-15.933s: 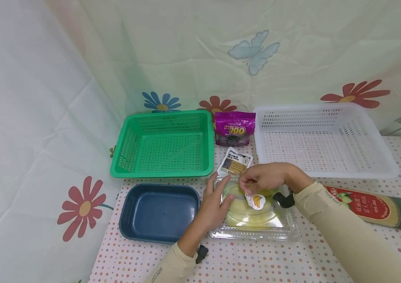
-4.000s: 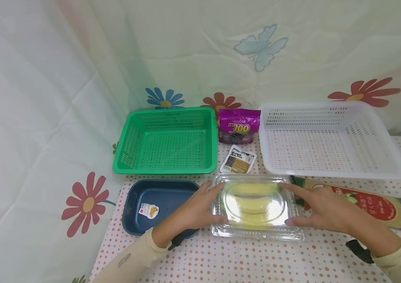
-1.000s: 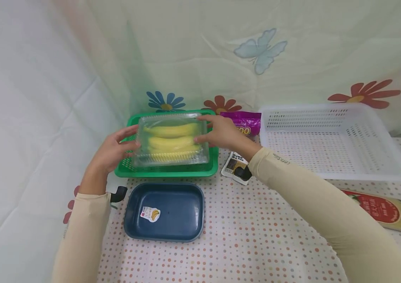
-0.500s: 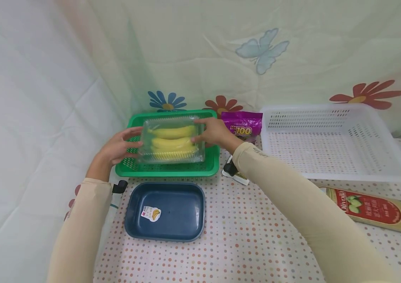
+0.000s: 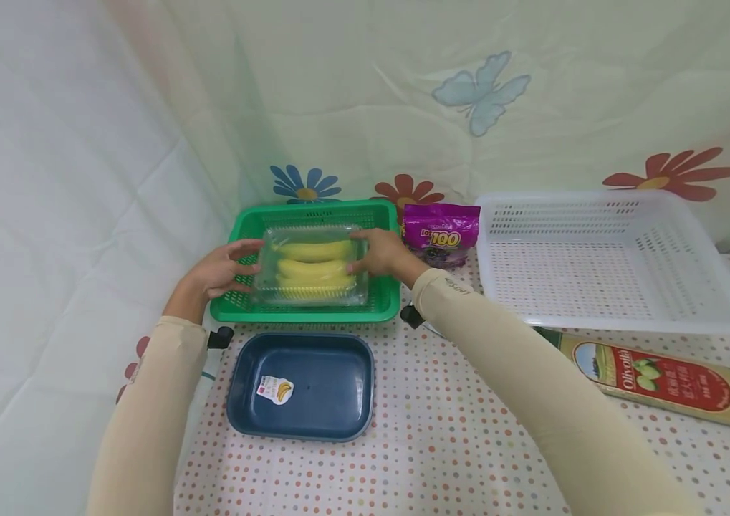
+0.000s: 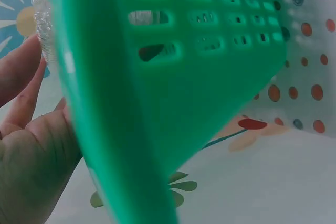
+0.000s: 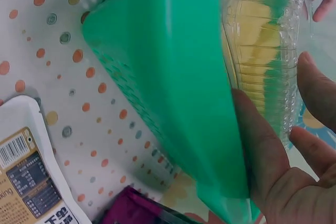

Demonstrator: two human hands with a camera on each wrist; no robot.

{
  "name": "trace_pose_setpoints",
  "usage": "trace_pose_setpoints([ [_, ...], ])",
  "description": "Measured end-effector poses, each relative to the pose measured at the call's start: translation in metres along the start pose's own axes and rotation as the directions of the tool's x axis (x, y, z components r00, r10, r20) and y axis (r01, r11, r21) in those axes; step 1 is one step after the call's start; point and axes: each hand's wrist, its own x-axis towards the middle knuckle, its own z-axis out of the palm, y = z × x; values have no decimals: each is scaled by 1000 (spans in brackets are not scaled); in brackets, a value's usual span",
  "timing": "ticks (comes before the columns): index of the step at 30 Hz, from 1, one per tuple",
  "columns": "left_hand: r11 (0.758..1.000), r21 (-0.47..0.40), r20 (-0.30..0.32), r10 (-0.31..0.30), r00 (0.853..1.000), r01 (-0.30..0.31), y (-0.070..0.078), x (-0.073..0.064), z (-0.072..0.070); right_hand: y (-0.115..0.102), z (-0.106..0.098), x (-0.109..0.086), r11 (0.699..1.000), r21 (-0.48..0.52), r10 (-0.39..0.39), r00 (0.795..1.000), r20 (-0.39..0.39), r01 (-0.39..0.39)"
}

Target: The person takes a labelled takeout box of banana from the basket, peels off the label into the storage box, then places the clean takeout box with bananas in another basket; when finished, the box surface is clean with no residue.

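Observation:
A clear plastic clamshell box (image 5: pixel 260 292) with bananas (image 5: pixel 313 269) in it lies tilted within the green basket (image 5: pixel 306 316). My left hand (image 5: pixel 221 269) holds the box's left end, its fingers spread along the edge. At the opposite end my right hand (image 5: pixel 380 254) grips the box between thumb and fingers. In the right wrist view, the box (image 7: pixel 257 51) is beside the basket's thick rim (image 7: pixel 178 77). The left wrist view is mostly filled by the basket wall (image 6: pixel 173 98), which hides much of the box.
A blue tray (image 5: pixel 332 394) holds a banana sticker (image 5: pixel 276 390). Right of the green basket stand a purple candy bag (image 5: pixel 440 233) and a white basket (image 5: pixel 616 324). A spaghetti pack (image 5: pixel 668 383) lies at right. A flat food packet (image 7: pixel 31 177) is mostly hidden by my right arm in the head view.
The sticker, earlier pinched by my right hand on the box, is in the blue tray. Both hands carried the box left over the green basket, then lowered it into it over the last second.

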Motion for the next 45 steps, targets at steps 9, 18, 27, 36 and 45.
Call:
trace_pose_setpoints([
  [9, 1000, 18, -5, -19, 1000, 19, -2, 1, 2, 1, 7, 0, 1000, -12, 24, 1000, 12, -24],
  [18, 999, 25, -10, -32, 999, 33, -2, 2, 3, 1, 8, 0, 999, -27, 47, 998, 36, -47],
  [27, 994, 101, -53, -39, 998, 45, 6, 1, 9, 2, 2, -6, 998, -55, -27, 999, 27, 28],
  [36, 856, 516, -228, 132, 965, 4, 38, -11, 26, 6, -29, -30, 985, -103, -135, 991, 12, 136],
  [45, 659, 737, -208, 431, 878, -149, 69, -28, 60, 7, -67, -86, 940, -233, -286, 947, -145, 248],
])
